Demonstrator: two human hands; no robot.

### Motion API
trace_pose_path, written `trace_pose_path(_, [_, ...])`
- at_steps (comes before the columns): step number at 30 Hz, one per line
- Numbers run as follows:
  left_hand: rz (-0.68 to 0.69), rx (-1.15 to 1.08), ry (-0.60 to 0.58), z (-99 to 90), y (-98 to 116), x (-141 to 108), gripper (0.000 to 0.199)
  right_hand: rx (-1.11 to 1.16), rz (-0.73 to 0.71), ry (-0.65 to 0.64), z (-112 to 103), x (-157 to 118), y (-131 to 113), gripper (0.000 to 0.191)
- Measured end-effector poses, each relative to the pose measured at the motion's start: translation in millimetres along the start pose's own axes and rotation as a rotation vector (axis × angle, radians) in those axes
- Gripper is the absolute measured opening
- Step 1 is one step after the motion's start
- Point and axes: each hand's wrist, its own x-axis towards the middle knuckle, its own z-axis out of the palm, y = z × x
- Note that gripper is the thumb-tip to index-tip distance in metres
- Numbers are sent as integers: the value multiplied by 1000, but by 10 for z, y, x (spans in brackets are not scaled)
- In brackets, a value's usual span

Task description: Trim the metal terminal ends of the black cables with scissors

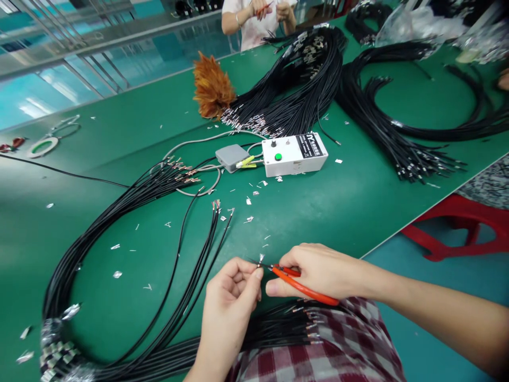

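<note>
Pinched between the thumb and fingers of my left hand (pixel 234 292) is the end of a black cable, with a bit of foil or shielding (pixel 261 258) sticking up from it. My right hand (pixel 314 270) grips red-handled cutting pliers (pixel 306 289), whose dark jaws reach to that end. A bundle of black cables (pixel 278 326) with stripped tips lies under my hands, across a plaid-covered lap. It loops round to the left, where a larger part of the bundle (pixel 99 223) ends in bare copper-coloured tips. Several separate cable ends (pixel 215 207) lie near my left hand.
A white control box (pixel 295 159) with a green button and a grey block (pixel 231 157) sit mid-table. Beyond are an orange feather duster (pixel 213 87) and thick black cable bundles (pixel 302 79). Foil scraps dot the green table (pixel 338 212). A red stool (pixel 469 217) stands right; another person (pixel 258 21) works opposite.
</note>
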Motion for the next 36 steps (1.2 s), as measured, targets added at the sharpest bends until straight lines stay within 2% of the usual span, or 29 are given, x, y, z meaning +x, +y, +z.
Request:
trace_pose_path(3, [28, 5, -23, -13, -36, 23, 28, -14, -27, 5, 1, -1, 1, 56])
trace_pose_path(15, [69, 26, 5, 9, -77, 18, 23, -34, -33, 3, 20, 18, -31, 56])
trace_pose_path(20, [32, -43, 30, -68, 20, 0, 28, -35, 4, 4, 38, -25, -20, 56])
trace_pose_path(23, [-13, -113, -15, -141, 103, -14, 29, 13, 29, -21, -8, -74, 34, 55])
trace_pose_path(26, [-76, -141, -104, -172, 131, -14, 27, 230, 13, -17, -38, -69, 59, 49])
trace_pose_path(28, [-91, -151, -123, -163, 121, -7, 26, 458, -42, 59, -7, -18, 28, 41])
trace_pose_path(32, [-96, -160, -134, -121, 85, -2, 27, 897, -150, 277, 156, 147, -113, 34])
trace_pose_path(36, [-75, -133, -98, -86, 58, -10, 33, 1128, -146, 332, 293, 261, -202, 37])
